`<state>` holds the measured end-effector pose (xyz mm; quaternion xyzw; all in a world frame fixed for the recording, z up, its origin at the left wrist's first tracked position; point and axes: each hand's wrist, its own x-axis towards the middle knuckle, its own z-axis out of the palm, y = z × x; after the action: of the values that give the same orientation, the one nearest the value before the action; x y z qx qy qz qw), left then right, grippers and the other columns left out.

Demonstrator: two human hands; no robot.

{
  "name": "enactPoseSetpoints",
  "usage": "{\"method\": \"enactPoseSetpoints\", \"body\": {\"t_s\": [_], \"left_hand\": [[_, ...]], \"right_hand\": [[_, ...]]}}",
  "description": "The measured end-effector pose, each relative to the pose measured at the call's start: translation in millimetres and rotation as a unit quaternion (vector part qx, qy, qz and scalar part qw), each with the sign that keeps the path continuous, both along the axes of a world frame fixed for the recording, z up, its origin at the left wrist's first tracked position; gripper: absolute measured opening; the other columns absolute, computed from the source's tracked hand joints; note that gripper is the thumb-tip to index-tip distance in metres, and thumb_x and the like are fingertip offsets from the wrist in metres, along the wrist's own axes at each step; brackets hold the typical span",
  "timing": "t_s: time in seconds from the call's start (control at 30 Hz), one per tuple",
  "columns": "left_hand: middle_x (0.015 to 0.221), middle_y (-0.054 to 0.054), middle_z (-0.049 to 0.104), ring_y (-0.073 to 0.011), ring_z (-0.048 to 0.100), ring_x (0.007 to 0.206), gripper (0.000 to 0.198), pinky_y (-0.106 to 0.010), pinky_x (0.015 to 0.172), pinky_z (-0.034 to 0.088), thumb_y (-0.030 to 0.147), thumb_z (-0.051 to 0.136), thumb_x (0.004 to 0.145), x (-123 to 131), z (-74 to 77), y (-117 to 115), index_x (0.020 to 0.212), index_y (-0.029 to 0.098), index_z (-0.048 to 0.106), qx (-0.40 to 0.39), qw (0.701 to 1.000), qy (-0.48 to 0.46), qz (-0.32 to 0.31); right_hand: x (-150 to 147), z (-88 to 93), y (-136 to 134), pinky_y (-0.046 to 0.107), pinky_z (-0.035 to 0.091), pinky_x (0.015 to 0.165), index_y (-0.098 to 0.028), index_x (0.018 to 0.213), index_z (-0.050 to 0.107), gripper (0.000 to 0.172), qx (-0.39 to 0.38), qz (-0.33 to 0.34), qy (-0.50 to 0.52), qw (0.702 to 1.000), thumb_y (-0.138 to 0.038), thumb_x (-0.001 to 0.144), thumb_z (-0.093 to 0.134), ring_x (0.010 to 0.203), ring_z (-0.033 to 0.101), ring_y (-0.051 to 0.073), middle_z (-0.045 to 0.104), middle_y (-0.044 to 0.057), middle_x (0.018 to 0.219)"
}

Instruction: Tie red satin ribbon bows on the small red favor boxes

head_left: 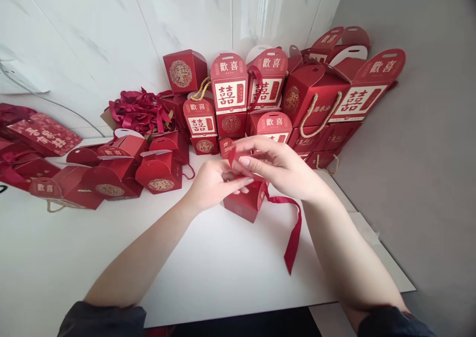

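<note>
A small red gift box (242, 206) stands on the white table beneath both of my hands, its top partly hidden by them. From it a dark red ribbon (295, 228) trails to the right and down over the tabletop. My left hand (217, 183) is closed over the box, with a piece of the ribbon between its fingers. Just to its right, my right hand (284, 169) reaches in from above with bent fingers, thumb and fingertips pinched at the ribbon near the left fingertips. The exact grip is partly covered by the fingers.
Stacked red boxes (228, 89) with white labels line the tiled wall. A heap of red ribbons (139, 111) lies behind more handled boxes (159, 170) on the left. Taller boxes with a rope handle (316, 133) stand at the right, by a grey surface (420, 153).
</note>
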<state>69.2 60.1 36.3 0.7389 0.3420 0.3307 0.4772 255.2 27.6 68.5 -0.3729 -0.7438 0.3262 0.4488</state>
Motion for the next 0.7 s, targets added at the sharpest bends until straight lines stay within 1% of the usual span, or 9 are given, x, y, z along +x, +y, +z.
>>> {"method": "enactPoseSetpoints", "body": {"t_s": [0.03, 0.1, 0.17, 0.23, 0.33, 0.47, 0.57, 0.63, 0.7], "left_hand": [[0.07, -0.002, 0.071, -0.0158, 0.072, 0.066, 0.015, -0.024, 0.06, 0.058, 0.03, 0.072, 0.08, 0.1, -0.2, 0.6, 0.085, 0.016, 0.068, 0.004, 1.0, 0.007, 0.025], [0.071, -0.001, 0.072, -0.0163, 0.072, 0.065, 0.015, -0.024, 0.06, 0.057, 0.031, 0.071, 0.08, -0.1, 0.2, 1.4, 0.084, 0.017, 0.069, 0.032, 0.996, 0.048, 0.073], [0.073, 0.0, 0.073, -0.0152, 0.07, 0.061, 0.014, -0.025, 0.057, 0.054, 0.032, 0.071, 0.08, -0.6, 0.6, 1.5, 0.081, 0.018, 0.069, 0.091, 0.985, 0.101, 0.107], [0.08, 0.0, 0.075, -0.015, 0.07, 0.066, 0.013, -0.026, 0.062, 0.053, 0.032, 0.071, 0.08, -0.9, 0.3, 1.5, 0.078, 0.02, 0.07, 0.166, 0.968, 0.134, 0.131], [0.083, 0.002, 0.075, -0.0158, 0.07, 0.076, 0.012, -0.027, 0.068, 0.052, 0.034, 0.07, 0.081, -1.2, -1.4, 2.4, 0.078, 0.023, 0.072, 0.233, 0.951, 0.141, 0.149], [0.079, 0.001, 0.072, -0.0152, 0.066, 0.074, 0.017, -0.028, 0.07, 0.051, 0.036, 0.067, 0.084, -1.8, -5.3, 7.5, 0.076, 0.022, 0.072, 0.245, 0.95, 0.113, 0.155], [0.09, -0.002, 0.068, -0.0165, 0.065, 0.084, 0.02, -0.03, 0.079, 0.05, 0.036, 0.068, 0.082, -2.8, -7.7, 13.3, 0.071, 0.02, 0.071, 0.273, 0.942, 0.113, 0.163], [0.099, -0.003, 0.065, -0.0179, 0.064, 0.091, 0.022, -0.032, 0.085, 0.048, 0.037, 0.069, 0.082, -3.9, -8.0, 17.1, 0.068, 0.02, 0.069, 0.273, 0.939, 0.129, 0.167], [0.101, -0.003, 0.066, -0.0187, 0.064, 0.095, 0.029, -0.032, 0.085, 0.047, 0.038, 0.069, 0.081, -5.0, -6.9, 20.3, 0.061, 0.019, 0.063, 0.252, 0.944, 0.138, 0.164]], "right_hand": [[4.1, 2.3, -1.9, 0.03, 0.05, 0.08, -0.022, 0.108, 0.065, 0.02, 0.004, -0.029, -0.034, 0.999, -0.034, 0.095, 0.055, 0.094, 0.064, 0.016, 0.067, 0.004, 0.111], [13.5, 6.0, -8.1, 0.028, 0.047, 0.07, -0.021, 0.1, 0.065, 0.02, -0.003, -0.076, -0.139, 0.987, -0.036, 0.095, 0.053, 0.079, 0.063, 0.015, 0.069, 0.002, 0.094], [20.9, 5.5, -17.1, 0.028, 0.044, 0.064, -0.02, 0.09, 0.065, 0.018, -0.021, -0.109, -0.261, 0.959, -0.035, 0.093, 0.055, 0.071, 0.061, 0.016, 0.068, 0.002, 0.083], [23.2, -1.6, -27.6, 0.029, 0.042, 0.063, -0.02, 0.089, 0.063, 0.013, -0.026, -0.145, -0.36, 0.921, -0.032, 0.088, 0.06, 0.073, 0.061, 0.019, 0.068, 0.004, 0.085], [17.1, -22.6, -42.0, 0.033, 0.044, 0.068, -0.018, 0.098, 0.06, 0.015, -0.007, -0.203, -0.427, 0.881, -0.028, 0.086, 0.059, 0.083, 0.063, 0.024, 0.067, 0.008, 0.096], [3.1, -54.8, -48.8, 0.036, 0.045, 0.071, -0.016, 0.108, 0.055, 0.021, 0.014, -0.255, -0.41, 0.876, -0.025, 0.089, 0.051, 0.083, 0.064, 0.025, 0.067, 0.009, 0.096], [-2.4, -72.5, -44.2, 0.034, 0.043, 0.07, -0.017, 0.1, 0.056, 0.016, 0.05, -0.305, -0.361, 0.88, -0.018, 0.087, 0.047, 0.083, 0.062, 0.024, 0.066, 0.008, 0.092], [-2.1, -79.9, -40.0, 0.033, 0.043, 0.071, -0.018, 0.093, 0.056, 0.011, 0.054, -0.315, -0.278, 0.906, -0.016, 0.087, 0.047, 0.084, 0.061, 0.022, 0.065, 0.007, 0.092], [1.0, -84.1, -37.0, 0.03, 0.043, 0.069, -0.02, 0.09, 0.055, 0.007, 0.004, -0.286, -0.144, 0.947, -0.02, 0.088, 0.048, 0.081, 0.059, 0.019, 0.064, 0.005, 0.089]]}}
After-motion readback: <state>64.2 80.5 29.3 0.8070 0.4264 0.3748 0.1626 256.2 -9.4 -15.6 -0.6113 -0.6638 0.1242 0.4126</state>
